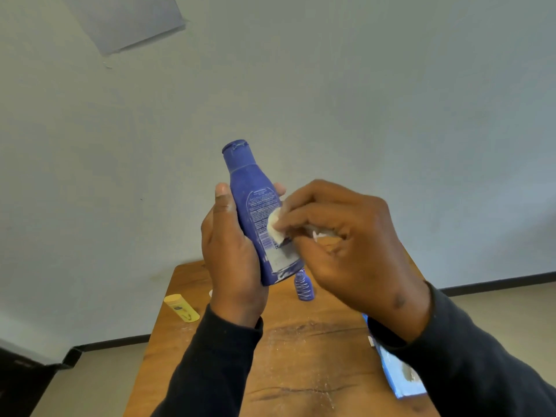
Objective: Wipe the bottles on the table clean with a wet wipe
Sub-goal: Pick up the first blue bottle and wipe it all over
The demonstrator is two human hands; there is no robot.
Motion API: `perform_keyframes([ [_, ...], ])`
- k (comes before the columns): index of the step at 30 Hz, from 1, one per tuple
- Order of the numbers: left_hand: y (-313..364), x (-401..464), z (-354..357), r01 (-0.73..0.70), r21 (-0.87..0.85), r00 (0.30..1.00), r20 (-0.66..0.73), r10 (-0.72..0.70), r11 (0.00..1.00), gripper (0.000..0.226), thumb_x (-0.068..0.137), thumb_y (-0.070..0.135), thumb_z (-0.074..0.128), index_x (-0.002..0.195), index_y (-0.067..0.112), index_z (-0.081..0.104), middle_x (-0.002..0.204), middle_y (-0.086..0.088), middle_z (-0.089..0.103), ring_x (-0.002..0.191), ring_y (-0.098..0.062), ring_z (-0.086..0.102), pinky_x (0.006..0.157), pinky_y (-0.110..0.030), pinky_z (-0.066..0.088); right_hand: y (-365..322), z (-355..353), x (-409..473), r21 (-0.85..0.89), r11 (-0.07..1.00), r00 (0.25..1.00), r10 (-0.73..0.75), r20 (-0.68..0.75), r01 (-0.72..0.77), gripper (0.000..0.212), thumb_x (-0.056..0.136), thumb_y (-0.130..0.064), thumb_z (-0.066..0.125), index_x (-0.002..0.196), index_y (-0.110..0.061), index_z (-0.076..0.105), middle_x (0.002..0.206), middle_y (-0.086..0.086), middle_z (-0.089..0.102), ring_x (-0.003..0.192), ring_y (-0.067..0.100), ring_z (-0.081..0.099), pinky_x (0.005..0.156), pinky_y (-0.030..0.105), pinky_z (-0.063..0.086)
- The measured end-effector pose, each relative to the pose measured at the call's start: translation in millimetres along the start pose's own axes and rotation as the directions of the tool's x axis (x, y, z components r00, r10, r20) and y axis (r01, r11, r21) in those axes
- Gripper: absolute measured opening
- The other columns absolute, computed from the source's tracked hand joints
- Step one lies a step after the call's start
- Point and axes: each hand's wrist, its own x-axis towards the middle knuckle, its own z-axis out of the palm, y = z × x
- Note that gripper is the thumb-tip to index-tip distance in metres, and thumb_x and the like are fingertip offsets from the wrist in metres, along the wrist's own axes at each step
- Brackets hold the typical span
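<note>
A tall blue lotion bottle (252,203) with a printed back label is held upright above the table, cap up and dusty. My left hand (231,254) grips its lower body, thumb on the left side, fingertips showing on the right. My right hand (346,251) pinches a white wet wipe (275,227) and presses it against the label. A smaller blue bottle (304,285) with a white zigzag pattern stands on the wooden table (301,356) behind my hands. At the table's left edge lies a yellow bottle (181,307) on its side.
A light blue flat pack (397,377) lies at the table's right edge, partly under my right sleeve. White dust streaks cover the tabletop. A pale wall stands behind the table, with floor on both sides. A dark object sits at the lower left.
</note>
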Motion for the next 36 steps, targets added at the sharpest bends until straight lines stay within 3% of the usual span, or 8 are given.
perform_keyframes([
  [4,-7.4,0.9,2.3,0.045,-0.006,0.999,-0.022,-0.045,0.999,0.046,0.105,0.048,0.04,0.101,0.011,0.067,0.098,-0.015,0.069,0.086,-0.026,0.067,0.08,-0.041,0.056,5.6,3.8,6.5,-0.076,0.997,0.999,-0.026,-0.03,0.024,0.009,0.082,0.0,0.076,0.089,-0.005,0.077,0.096,0.004,0.074,0.087,0.023,0.07,0.066,0.037,0.058],
  [8,-8.1,4.5,1.2,0.096,-0.003,0.994,-0.047,-0.096,0.995,0.045,0.106,0.046,0.039,0.107,0.009,0.066,0.101,-0.017,0.064,0.087,-0.027,0.064,0.084,-0.046,0.051,17.0,-4.8,7.2,-0.037,0.999,0.999,0.035,-0.018,-0.036,0.007,0.085,-0.009,0.073,0.091,-0.008,0.077,0.101,0.001,0.074,0.094,0.017,0.07,0.073,0.03,0.058],
  [11,-9.8,6.6,-2.8,0.132,0.04,0.991,-0.006,-0.132,0.99,0.048,0.108,0.042,0.035,0.106,0.005,0.065,0.095,-0.016,0.069,0.081,-0.026,0.066,0.074,-0.039,0.055,11.4,-3.9,-5.2,-0.08,0.996,0.998,0.03,0.052,-0.026,0.007,0.084,-0.017,0.077,0.088,-0.011,0.077,0.102,-0.004,0.074,0.095,0.016,0.069,0.073,0.028,0.058],
  [15,-14.9,2.4,1.0,0.151,0.149,0.984,0.077,-0.163,0.977,0.051,0.108,0.038,0.034,0.106,-0.006,0.061,0.083,-0.019,0.062,0.07,-0.026,0.061,0.057,-0.028,0.054,26.4,-1.5,6.0,-0.055,0.996,0.996,0.065,-0.064,-0.069,0.006,0.085,-0.007,0.079,0.089,-0.009,0.075,0.093,0.0,0.075,0.085,0.016,0.07,0.071,0.037,0.059],
  [19,-18.3,4.1,0.5,0.181,0.136,0.973,0.119,-0.198,0.974,0.049,0.108,0.038,0.032,0.11,-0.001,0.063,0.082,-0.013,0.071,0.069,-0.02,0.069,0.061,-0.031,0.057,31.8,-0.9,18.1,-0.048,0.994,0.986,0.087,-0.144,-0.095,0.01,0.085,-0.005,0.079,0.094,-0.006,0.075,0.09,0.003,0.074,0.079,0.019,0.071,0.067,0.04,0.06],
  [24,-17.6,11.8,-5.6,0.195,0.092,0.975,0.09,-0.203,0.977,0.042,0.106,0.04,0.039,0.102,0.005,0.062,0.084,-0.014,0.064,0.074,-0.025,0.062,0.066,-0.034,0.054,7.1,12.8,-6.7,-0.13,0.991,1.0,-0.017,0.001,0.017,0.018,0.077,-0.006,0.087,0.087,-0.015,0.076,0.083,-0.005,0.072,0.076,0.017,0.066,0.062,0.032,0.054],
  [30,-27.6,8.7,-0.7,0.247,0.127,0.944,0.194,-0.268,0.961,0.047,0.107,0.041,0.036,0.114,0.009,0.069,0.098,-0.022,0.069,0.083,-0.03,0.065,0.075,-0.042,0.055,32.6,11.5,23.4,-0.066,0.99,0.969,0.104,-0.224,-0.121,0.015,0.082,-0.007,0.083,0.093,-0.007,0.074,0.089,-0.001,0.075,0.08,0.021,0.071,0.065,0.041,0.058],
  [36,-26.3,18.5,-14.6,0.231,0.07,0.955,0.173,-0.24,0.97,0.041,0.108,0.039,0.037,0.094,0.007,0.058,0.069,-0.005,0.06,0.065,-0.018,0.061,0.062,-0.033,0.052,7.3,29.5,-7.0,-0.047,0.997,0.998,0.058,0.011,-0.058,0.013,0.086,-0.006,0.08,0.095,-0.011,0.073,0.085,0.0,0.07,0.078,0.016,0.064,0.067,0.03,0.052],
])
